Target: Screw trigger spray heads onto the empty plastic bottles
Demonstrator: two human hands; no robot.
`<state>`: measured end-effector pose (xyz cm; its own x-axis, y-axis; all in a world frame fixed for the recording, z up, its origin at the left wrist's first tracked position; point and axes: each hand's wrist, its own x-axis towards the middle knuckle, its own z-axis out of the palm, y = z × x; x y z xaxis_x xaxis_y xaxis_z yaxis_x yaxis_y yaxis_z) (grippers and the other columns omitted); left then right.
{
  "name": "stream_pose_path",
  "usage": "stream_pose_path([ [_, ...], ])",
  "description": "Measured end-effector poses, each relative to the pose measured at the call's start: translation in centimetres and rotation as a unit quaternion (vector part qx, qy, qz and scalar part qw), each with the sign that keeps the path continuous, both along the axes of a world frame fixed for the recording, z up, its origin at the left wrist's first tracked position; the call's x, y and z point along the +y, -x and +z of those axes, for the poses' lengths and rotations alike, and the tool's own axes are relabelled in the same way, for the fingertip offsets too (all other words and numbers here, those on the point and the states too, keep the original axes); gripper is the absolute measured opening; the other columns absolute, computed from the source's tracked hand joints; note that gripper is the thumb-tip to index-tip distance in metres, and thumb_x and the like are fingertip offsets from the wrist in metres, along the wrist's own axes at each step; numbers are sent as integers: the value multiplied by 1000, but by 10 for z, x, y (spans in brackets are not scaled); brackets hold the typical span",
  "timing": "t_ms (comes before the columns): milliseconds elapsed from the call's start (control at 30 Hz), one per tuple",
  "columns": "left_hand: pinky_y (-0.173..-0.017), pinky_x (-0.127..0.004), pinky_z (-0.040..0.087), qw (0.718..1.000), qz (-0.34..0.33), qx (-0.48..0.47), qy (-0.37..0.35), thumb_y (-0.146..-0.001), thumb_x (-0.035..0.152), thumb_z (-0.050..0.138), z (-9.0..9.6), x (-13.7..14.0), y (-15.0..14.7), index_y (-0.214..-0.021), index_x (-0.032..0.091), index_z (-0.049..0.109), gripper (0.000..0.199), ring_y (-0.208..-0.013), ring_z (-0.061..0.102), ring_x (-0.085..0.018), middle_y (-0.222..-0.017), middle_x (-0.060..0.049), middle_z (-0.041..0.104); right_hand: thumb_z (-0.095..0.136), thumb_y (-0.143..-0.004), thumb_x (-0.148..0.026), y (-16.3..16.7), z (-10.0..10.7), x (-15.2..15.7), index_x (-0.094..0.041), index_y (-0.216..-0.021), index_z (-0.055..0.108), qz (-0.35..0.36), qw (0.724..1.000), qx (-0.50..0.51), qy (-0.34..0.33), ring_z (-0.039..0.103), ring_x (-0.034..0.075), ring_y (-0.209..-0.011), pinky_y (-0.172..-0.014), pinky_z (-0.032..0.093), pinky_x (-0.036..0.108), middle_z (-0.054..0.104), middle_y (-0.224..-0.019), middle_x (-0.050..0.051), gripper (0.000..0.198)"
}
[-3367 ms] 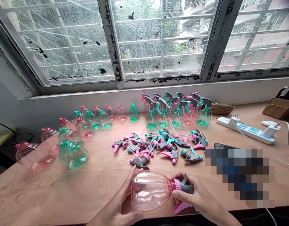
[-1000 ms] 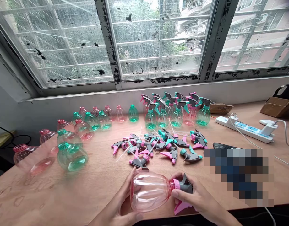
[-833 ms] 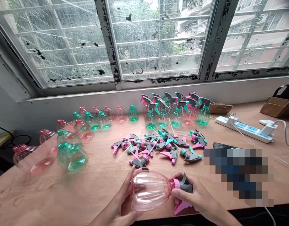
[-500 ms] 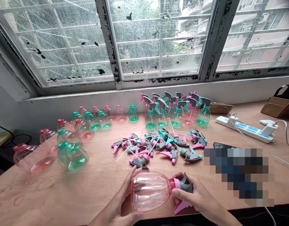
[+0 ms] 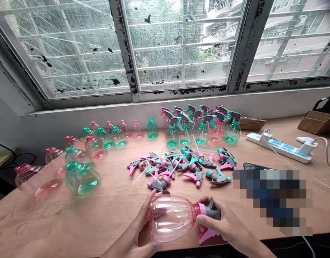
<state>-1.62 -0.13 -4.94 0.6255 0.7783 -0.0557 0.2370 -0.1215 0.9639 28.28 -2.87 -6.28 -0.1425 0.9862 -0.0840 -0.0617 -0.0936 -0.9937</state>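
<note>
A clear pink spray bottle [image 5: 171, 218] lies sideways between my hands, above the table's front edge. Around its base end, my left hand [image 5: 145, 229] is closed, thumb below and fingers above. My right hand [image 5: 221, 222] grips the grey and pink trigger head [image 5: 212, 211] at the bottle's neck, thumb on the pink collar [image 5: 200, 209]. The head sits on the neck, its pink trigger pointing down. Just beyond the bottle lies a pile of loose trigger heads [image 5: 178, 163], grey with pink or teal parts and thin white tubes.
Open pink and green bottles [image 5: 83, 181] stand at the left and along the wall. Several bottles with heads fitted [image 5: 202, 134] stand at the back. To the right are a white power strip [image 5: 280, 147] with cables, a partly blurred phone [image 5: 258, 166] and a cardboard box [image 5: 317, 120].
</note>
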Motion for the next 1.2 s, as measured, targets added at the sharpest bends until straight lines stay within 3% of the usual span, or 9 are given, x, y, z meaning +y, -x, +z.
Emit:
stream_pose_path([
  [133,-129,-49,7,1000,1,-1,-2,-94,46,64,-1,0,0,-159,45,3,89,-158,12,-30,-172,3,13,83,-75,-50,0,-3,0,-17,-94,67,-12,1000,8,-1,60,17,-66,-63,48,27,65,-72,-1,41],
  [333,-128,-51,10,999,-11,-7,42,-90,49,68,-1,3,1,-160,39,12,91,-157,13,-32,-172,0,14,84,-74,-53,2,-5,0,-18,-92,66,-21,1000,18,4,61,17,-63,-60,50,28,67,-72,-1,44],
  [533,-128,-50,9,1000,4,3,-1,-96,45,61,-5,2,2,-160,40,1,88,-157,14,-31,-172,0,13,83,-73,-55,2,-3,0,-18,-92,66,-25,1000,12,7,64,18,-65,-62,52,29,67,-71,-1,45],
  [633,-128,-52,10,1000,-7,-7,5,-91,45,69,-7,3,3,-159,42,-1,99,-157,13,-33,-172,0,14,83,-74,-55,2,-3,-1,-18,-92,65,-23,1000,15,10,64,18,-65,-62,51,30,68,-70,-1,45],
  [700,-128,-52,9,1000,-5,-12,21,-85,47,75,-7,4,3,-160,42,3,104,-158,9,-33,-172,0,13,82,-74,-54,2,-4,-1,-18,-93,64,-20,1000,18,10,63,18,-64,-62,50,30,68,-69,-1,45],
  [867,-129,-48,12,998,-7,-11,53,-90,49,68,-4,4,3,-159,36,21,85,-157,15,-32,-171,-1,20,82,-76,-52,2,-4,-1,-17,-94,63,-12,999,29,11,62,16,-65,-62,48,28,68,-69,-1,43],
  [1067,-129,-46,9,1000,-2,4,0,-97,46,59,-9,2,3,-159,45,2,84,-158,6,-29,-172,6,7,82,-76,-52,2,-3,-1,-18,-94,65,-12,1000,15,3,61,17,-66,-63,48,29,67,-72,-1,42],
  [1200,-129,-48,9,1000,6,-4,7,-95,46,63,-9,1,3,-159,42,-4,93,-158,7,-30,-173,3,7,81,-78,-52,0,-3,-1,-18,-95,65,0,1000,5,-1,61,17,-68,-65,48,28,66,-74,-1,41],
])
